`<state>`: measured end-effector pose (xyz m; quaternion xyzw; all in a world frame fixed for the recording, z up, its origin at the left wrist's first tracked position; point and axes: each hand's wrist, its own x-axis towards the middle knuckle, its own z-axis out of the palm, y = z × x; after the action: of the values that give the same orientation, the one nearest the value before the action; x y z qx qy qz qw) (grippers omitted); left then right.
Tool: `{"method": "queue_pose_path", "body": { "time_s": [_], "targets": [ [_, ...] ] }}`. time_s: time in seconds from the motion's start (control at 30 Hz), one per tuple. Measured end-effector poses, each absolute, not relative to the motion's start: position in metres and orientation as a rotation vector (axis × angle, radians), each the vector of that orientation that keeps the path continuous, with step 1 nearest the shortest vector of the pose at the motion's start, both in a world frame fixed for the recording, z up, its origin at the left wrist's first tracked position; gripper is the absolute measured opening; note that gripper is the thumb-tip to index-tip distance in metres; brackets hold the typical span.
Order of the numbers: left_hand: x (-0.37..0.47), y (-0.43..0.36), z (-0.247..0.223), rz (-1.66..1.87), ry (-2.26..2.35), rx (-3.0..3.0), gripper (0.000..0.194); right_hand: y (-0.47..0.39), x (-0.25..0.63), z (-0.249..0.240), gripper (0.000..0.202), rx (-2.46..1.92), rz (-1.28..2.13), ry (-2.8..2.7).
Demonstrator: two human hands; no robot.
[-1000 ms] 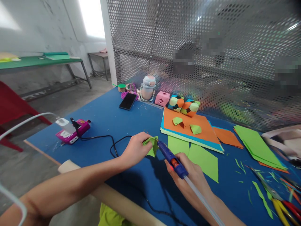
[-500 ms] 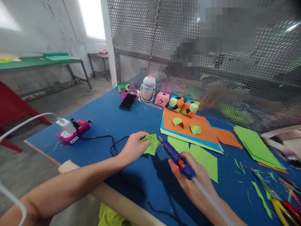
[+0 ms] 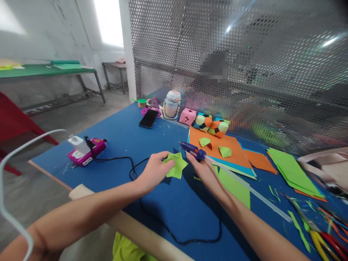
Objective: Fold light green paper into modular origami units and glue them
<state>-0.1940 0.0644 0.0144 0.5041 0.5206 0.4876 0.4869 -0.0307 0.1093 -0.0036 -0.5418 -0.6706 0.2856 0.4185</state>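
Note:
Between its thumb and fingers, my left hand [image 3: 156, 168] pinches a folded green paper piece [image 3: 178, 166] above the blue table. My right hand [image 3: 202, 168] holds a dark blue glue gun [image 3: 193, 150], its tip pointing left and a clear glue stick [image 3: 252, 192] trailing from its back end. The gun is apart from the folded piece, above and to its right. Behind it, two small green folded pieces [image 3: 204, 141] [image 3: 225, 151] rest on an orange sheet [image 3: 236, 145] atop a paper stack. Green sheets [image 3: 236, 185] lie partly under my right forearm.
A pink power strip [image 3: 86, 152] with a charger and cables sits left. A phone [image 3: 149, 119], bottle [image 3: 172, 104], pink paper box [image 3: 187, 116] and patterned paper shapes [image 3: 211, 124] line the back. Scissors [image 3: 308, 221], paper strips and green sheets [image 3: 293, 174] lie right.
My right hand has moved the glue gun up and away from the folded green piece, turning it flatter. My left hand still holds the piece, which shows more of its pointed shape.

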Motion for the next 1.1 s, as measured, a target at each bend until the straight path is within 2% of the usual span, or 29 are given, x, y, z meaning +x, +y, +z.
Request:
{"method": "queue_pose_path", "body": {
  "time_s": [0.27,0.47,0.73,1.1],
  "targets": [
    [-0.193,0.065,0.011,1.172,1.283,1.262,0.009,0.148,-0.059,-0.018,0.024,-1.344,0.73,-1.706],
    [-0.193,0.065,0.008,1.167,1.274,1.262,0.01,0.104,-0.026,-0.007,0.028,-1.378,0.746,-1.63],
    [-0.18,0.059,0.003,1.158,1.258,1.295,0.013,0.056,-0.035,0.0,0.031,-1.258,1.094,-1.481],
    [-0.172,0.061,-0.007,1.132,1.152,1.101,0.017,0.065,-0.037,-0.014,0.017,-1.309,0.953,-1.509]
  ]
}}
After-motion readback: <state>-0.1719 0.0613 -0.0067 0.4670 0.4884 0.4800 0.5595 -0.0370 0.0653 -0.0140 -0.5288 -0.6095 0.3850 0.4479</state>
